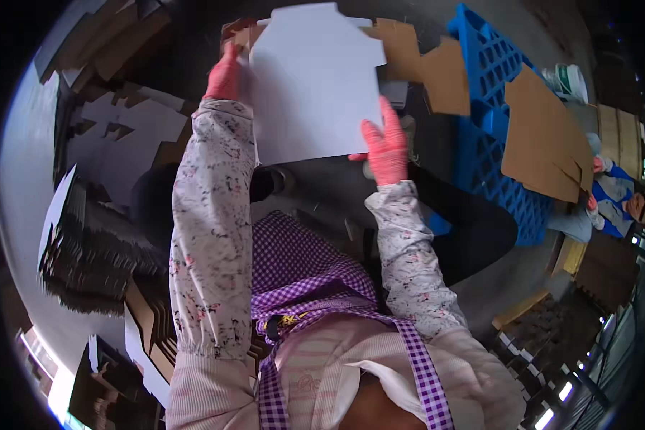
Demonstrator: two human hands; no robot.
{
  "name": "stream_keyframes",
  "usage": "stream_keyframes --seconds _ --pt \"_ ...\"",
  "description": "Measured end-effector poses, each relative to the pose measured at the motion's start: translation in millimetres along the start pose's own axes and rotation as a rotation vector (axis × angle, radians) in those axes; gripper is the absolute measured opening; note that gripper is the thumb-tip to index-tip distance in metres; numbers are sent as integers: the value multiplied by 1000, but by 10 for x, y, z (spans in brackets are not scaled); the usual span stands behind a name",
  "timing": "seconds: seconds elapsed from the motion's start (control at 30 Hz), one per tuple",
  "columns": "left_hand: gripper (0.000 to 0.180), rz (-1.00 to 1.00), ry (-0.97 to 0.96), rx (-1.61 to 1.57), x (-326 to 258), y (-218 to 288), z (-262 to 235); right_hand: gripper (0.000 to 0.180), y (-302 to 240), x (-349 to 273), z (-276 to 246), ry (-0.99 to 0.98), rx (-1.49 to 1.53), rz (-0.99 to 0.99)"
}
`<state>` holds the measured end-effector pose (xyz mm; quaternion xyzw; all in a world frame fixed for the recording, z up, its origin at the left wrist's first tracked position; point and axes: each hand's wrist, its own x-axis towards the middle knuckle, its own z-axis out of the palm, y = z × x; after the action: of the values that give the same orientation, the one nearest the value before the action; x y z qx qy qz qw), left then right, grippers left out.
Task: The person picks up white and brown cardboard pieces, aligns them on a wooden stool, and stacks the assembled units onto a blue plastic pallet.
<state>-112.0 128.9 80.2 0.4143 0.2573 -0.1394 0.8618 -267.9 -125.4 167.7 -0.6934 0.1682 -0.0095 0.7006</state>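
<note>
A white die-cut cardboard sheet [315,86] with notched edges is held up in front of me. My left hand [224,74], in a pink glove, is closed at its upper left edge; part of the fingers is hidden. At the lower right corner, my right hand [387,147], gloved the same, has its fingers spread against the sheet's edge. Brown cardboard pieces [398,49] show behind the sheet, toward the far side.
A blue plastic pallet [491,118] stands at right with a brown cardboard sheet [541,136] on it. Beyond is another person [616,197] in blue, near a white bucket [570,82]. Stacked white cardboard [125,129] and a stack of folded cardboard [93,251] lie to my left.
</note>
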Motion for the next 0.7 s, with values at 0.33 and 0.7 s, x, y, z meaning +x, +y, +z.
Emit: stream_keyframes --seconds 0.33,0.7 --pt "79 575 433 1340 -269 -276 190 54 109 1109 -1620 582 -1421 54" --pt "66 929 417 1668 -241 -243 156 68 97 1135 -75 183 -1225 -194"
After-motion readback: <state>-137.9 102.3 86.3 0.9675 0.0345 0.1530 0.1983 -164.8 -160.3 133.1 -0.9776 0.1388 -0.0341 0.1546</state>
